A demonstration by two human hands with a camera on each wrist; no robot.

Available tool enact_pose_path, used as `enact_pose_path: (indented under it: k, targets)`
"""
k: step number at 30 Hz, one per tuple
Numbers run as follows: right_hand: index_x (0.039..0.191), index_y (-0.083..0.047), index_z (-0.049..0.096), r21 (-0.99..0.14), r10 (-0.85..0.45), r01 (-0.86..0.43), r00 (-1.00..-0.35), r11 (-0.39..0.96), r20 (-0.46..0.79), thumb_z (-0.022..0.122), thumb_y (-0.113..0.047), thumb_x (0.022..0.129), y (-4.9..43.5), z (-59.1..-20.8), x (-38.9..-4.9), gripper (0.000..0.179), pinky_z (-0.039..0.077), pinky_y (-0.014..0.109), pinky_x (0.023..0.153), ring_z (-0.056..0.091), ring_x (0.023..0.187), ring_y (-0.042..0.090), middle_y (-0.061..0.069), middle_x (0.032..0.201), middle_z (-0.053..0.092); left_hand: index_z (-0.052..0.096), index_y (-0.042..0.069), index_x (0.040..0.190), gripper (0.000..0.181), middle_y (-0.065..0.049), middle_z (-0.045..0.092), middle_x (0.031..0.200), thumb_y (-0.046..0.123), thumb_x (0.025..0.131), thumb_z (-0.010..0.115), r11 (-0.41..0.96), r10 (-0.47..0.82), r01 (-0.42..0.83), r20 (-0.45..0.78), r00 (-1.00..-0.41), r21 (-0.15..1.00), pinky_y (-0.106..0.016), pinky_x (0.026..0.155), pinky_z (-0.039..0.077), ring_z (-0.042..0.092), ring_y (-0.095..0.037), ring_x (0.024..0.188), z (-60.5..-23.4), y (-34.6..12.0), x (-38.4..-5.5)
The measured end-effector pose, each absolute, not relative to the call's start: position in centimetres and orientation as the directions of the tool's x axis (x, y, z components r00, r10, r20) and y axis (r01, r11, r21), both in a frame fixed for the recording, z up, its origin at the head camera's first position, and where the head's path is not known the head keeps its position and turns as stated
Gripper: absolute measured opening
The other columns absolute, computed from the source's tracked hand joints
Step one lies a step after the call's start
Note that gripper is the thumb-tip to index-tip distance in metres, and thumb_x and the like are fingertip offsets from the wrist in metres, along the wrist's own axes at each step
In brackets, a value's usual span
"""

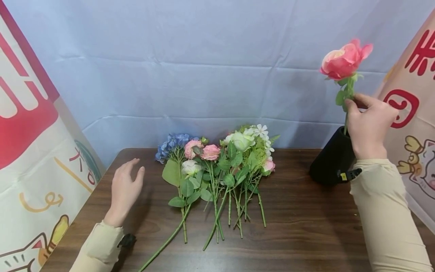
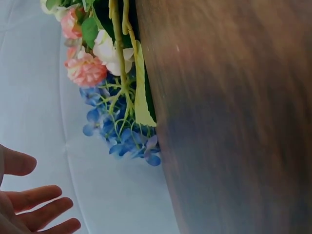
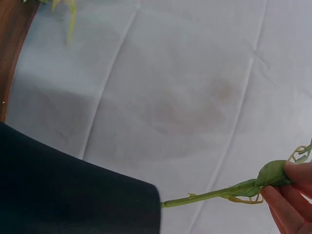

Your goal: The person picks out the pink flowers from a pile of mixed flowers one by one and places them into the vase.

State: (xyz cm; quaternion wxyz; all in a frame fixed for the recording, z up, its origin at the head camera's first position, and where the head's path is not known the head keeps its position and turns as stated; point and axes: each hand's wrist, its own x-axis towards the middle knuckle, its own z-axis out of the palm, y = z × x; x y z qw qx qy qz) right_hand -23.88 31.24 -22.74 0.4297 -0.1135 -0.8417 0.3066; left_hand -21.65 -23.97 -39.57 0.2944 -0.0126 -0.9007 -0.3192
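My right hand (image 1: 368, 122) pinches the leafy green stem of a pink rose (image 1: 346, 60) between thumb and fingers. Below that grip, the stem (image 3: 209, 196) runs down into the mouth of a black vase (image 1: 331, 158) at the table's right side; its lower end is hidden inside. The large bloom stands upright above the hand. My left hand (image 1: 125, 187) is over the left part of the table, fingers relaxed and holding nothing. Nearest to it are the blue hydrangea (image 1: 173, 145) and its stem, in a pile of flowers.
On the brown wooden table (image 1: 289, 234) lie pink roses (image 1: 210, 152), a pale green rose (image 1: 242, 141) and small white blossoms (image 1: 261, 130), stems toward the front. A light blue cloth (image 1: 210, 75) hangs behind. Printed cloths hang at the left (image 1: 34, 151) and right (image 1: 418, 151).
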Motion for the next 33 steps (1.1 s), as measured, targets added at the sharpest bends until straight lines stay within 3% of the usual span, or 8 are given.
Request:
enact_pose_path:
  k: [4,18,24,33]
  targets:
    - [0.121,-0.012,0.065,-0.613,0.448,-0.054,-0.632,0.788,0.632,0.055,-0.038,0.093,31.7,-23.4,-23.9,0.039,0.019,0.039,0.105,0.053,0.118,0.029,0.019,0.117,0.065,0.059,0.000,0.124,0.036,-0.022,0.056,0.129,0.019,0.094,0.055,0.799,-0.169,0.204,0.536,-0.827,0.566,-0.055,0.102,0.034,0.045,-0.042,0.123,-39.6,-24.3,-21.5]
    - [0.119,-0.002,0.065,-0.601,0.479,0.023,-0.628,0.799,0.613,0.054,-0.031,0.093,33.1,-25.0,-24.0,0.040,0.031,0.042,0.106,0.056,0.104,0.036,0.021,0.113,0.067,0.059,-0.001,0.123,0.036,-0.022,0.056,0.129,0.019,0.094,0.055,0.801,-0.188,0.189,0.539,-0.821,0.568,-0.055,0.102,0.033,0.045,-0.043,0.123,-39.2,-25.0,-21.2]
    - [0.116,0.003,0.065,-0.581,0.447,0.023,-0.664,0.813,0.599,0.053,-0.029,0.093,34.0,-26.4,-24.1,0.040,0.021,0.049,0.109,0.056,0.108,0.040,0.026,0.110,0.066,0.058,0.000,0.124,0.037,-0.022,0.056,0.130,0.020,0.094,0.054,0.799,-0.186,0.186,0.530,-0.827,0.572,-0.056,0.103,0.033,0.044,-0.043,0.124,-39.2,-25.0,-21.2]
    - [0.115,0.002,0.062,-0.579,0.448,0.021,-0.657,0.815,0.607,0.054,-0.026,0.092,34.3,-27.2,-24.0,0.038,0.027,0.056,0.105,0.053,0.114,0.044,0.026,0.110,0.066,0.059,0.000,0.124,0.036,-0.022,0.056,0.130,0.019,0.094,0.055,0.796,-0.195,0.186,0.534,-0.823,0.576,-0.055,0.104,0.032,0.043,-0.044,0.126,-39.1,-25.0,-21.1]
